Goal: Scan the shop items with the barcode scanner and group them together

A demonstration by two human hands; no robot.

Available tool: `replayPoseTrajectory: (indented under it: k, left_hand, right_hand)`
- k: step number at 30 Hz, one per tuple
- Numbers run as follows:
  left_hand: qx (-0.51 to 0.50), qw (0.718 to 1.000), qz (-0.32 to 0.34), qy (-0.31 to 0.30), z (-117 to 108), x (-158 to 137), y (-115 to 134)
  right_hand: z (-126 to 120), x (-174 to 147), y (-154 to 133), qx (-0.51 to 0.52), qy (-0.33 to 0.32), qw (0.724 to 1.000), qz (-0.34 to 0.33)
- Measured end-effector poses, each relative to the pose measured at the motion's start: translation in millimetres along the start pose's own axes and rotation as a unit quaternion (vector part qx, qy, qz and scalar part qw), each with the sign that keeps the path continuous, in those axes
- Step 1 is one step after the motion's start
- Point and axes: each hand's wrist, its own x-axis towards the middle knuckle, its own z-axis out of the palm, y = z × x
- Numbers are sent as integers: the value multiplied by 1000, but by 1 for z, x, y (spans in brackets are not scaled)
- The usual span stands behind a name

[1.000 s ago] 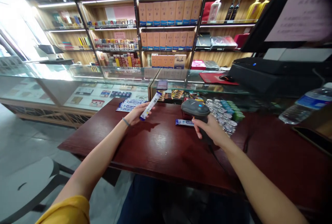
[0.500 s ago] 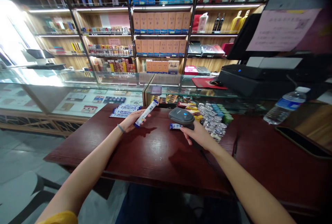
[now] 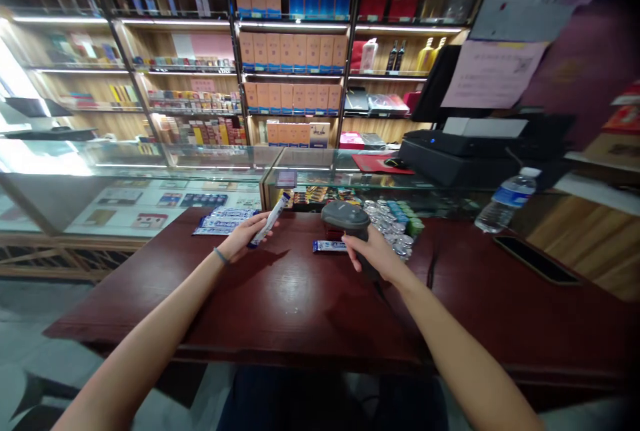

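My left hand (image 3: 246,234) is closed around a slim blue-and-white wrapped bar (image 3: 270,220), which is tilted above the table. Just beyond that hand, several similar blue-and-white bars (image 3: 223,219) lie in a bunch. A dark barcode scanner (image 3: 346,216) is gripped by its handle in my right hand (image 3: 374,254), its head turned to the left. Beneath the scanner, another blue-and-white bar (image 3: 327,246) lies flat, its right end hidden by my right hand. Rows of small clear-and-silver containers (image 3: 385,218) stand behind my right hand.
The dark red table (image 3: 240,311) borders a glass display counter (image 3: 215,174). To the right are a water bottle (image 3: 507,199), a phone-like black slab (image 3: 537,260) and a black machine (image 3: 450,158) with a screen. A dark cable runs from the scanner across the tabletop.
The view has swung a little to the right. The bar in my left hand has turned, showing a narrower side. My right hand still grips the scanner, and more of the bar beneath shows.
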Motion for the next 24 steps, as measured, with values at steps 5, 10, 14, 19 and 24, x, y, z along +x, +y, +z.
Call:
replayPoseTrajectory:
  k: [5,10,14,19,24]
  left_hand:
    - [145,983,112,-4,27,21,-2]
    - [334,916,216,-53,85,29,-15]
    - [486,821,273,-123,132,27,-31]
    - [581,747,303,-113,158,32,-50]
    - [619,712,314,-106,163,33,-58]
  right_hand:
    - [-24,2,-9,73,78,994,-13]
    - [-43,3,-14,103,119,987,-24]
    - [-49,2,-17,124,135,983,-30]
    - [-51,0,-20,121,142,982,-27]
    - [-48,-1,-20,125,141,982,-31]
